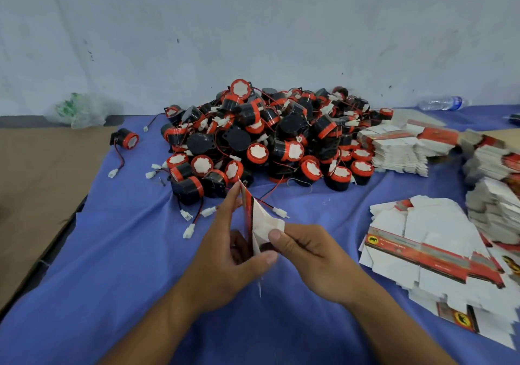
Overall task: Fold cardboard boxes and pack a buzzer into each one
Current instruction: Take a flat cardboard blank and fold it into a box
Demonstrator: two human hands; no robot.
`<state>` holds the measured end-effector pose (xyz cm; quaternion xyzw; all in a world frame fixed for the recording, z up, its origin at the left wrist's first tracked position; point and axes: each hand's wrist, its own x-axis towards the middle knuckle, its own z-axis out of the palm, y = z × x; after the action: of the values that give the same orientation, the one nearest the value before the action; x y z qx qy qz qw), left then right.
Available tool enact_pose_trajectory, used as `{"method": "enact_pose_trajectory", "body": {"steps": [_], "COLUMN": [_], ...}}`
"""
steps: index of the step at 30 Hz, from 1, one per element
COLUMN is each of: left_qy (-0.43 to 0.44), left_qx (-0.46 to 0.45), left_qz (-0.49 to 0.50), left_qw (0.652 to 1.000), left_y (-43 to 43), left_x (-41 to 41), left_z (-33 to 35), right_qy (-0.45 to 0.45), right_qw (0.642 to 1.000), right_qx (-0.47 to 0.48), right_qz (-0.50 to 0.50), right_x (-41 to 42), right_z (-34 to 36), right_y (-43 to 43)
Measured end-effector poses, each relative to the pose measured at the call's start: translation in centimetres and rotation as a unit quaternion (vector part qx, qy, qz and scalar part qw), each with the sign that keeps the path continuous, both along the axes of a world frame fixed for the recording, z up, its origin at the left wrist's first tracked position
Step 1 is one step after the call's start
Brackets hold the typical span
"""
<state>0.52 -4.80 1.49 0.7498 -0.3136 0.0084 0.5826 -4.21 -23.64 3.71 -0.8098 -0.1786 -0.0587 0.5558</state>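
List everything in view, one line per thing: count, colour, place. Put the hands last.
buzzer pile: many, black, red and white, mid-cloth by the wall
lone buzzer: one, black and red, left of the pile
flat box blanks: several stacks, white and red, right side
cardboard box: one, white and red, between the hands
blue cloth: one, blue, over the table
brown sheet: one, brown, left of the cloth
plastic bag: one, clear with green, far left
water bottle: one, clear, far right by the wall
left hand: one, grips the box
right hand: one, pinches its white flap
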Motion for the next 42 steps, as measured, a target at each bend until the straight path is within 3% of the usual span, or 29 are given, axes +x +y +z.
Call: {"method": "enact_pose_trajectory", "body": {"steps": [6,13,15,20,22,24,26,28,32,36,42], "left_qy": [-0.031,-0.042,-0.076,-0.022,0.005,0.027,0.048,0.083,0.131,0.098,0.069], "left_qx": [-0.007,-0.045,-0.026,-0.021,-0.049,-0.077,-0.104,-0.130,-0.129,-0.052,0.001], "left_qz": [0.044,0.085,0.085,0.055,0.032,0.030,0.017,-0.007,-0.024,-0.046,-0.048], "left_qw": [0.999,0.995,0.993,0.998,0.998,0.996,0.993,0.988,0.983,0.993,0.996], "left_y": [-0.2,-0.3,0.0,0.7,0.6,0.4,0.0,-0.2,-0.1,0.0,-0.3], "left_x": [-0.1,0.2,0.3,0.7,0.6,0.1,-0.4,-0.7,-0.4,-0.6,-0.8], "left_z": [0.4,0.5,0.7,1.4,1.4,1.3,1.1,0.9,0.8,0.7,0.8], "right_qy": [-0.167,-0.302,-0.315,-0.368,-0.337,-0.201,-0.042,0.027,0.013,0.067,0.116], "right_qw": [0.975,0.907,0.897,0.859,0.881,0.948,0.988,0.994,0.995,0.978,0.967], "right_qx": [-0.138,-0.286,-0.302,-0.293,-0.262,-0.191,-0.122,-0.091,0.046,0.166,0.151], "right_qz": [-0.049,-0.071,-0.077,-0.204,-0.206,-0.155,-0.086,-0.059,-0.089,-0.103,-0.168], "right_x": [0.1,-0.7,-0.7,-0.4,-0.3,-0.5,-0.6,-0.4,-0.1,0.1,0.4], "right_z": [-0.3,0.0,0.0,-0.1,-0.3,-0.4,-0.6,-0.7,0.1,0.2,0.2], "right_y": [0.5,2.1,1.9,0.7,1.0,1.5,1.6,1.3,0.7,0.5,1.0]}}
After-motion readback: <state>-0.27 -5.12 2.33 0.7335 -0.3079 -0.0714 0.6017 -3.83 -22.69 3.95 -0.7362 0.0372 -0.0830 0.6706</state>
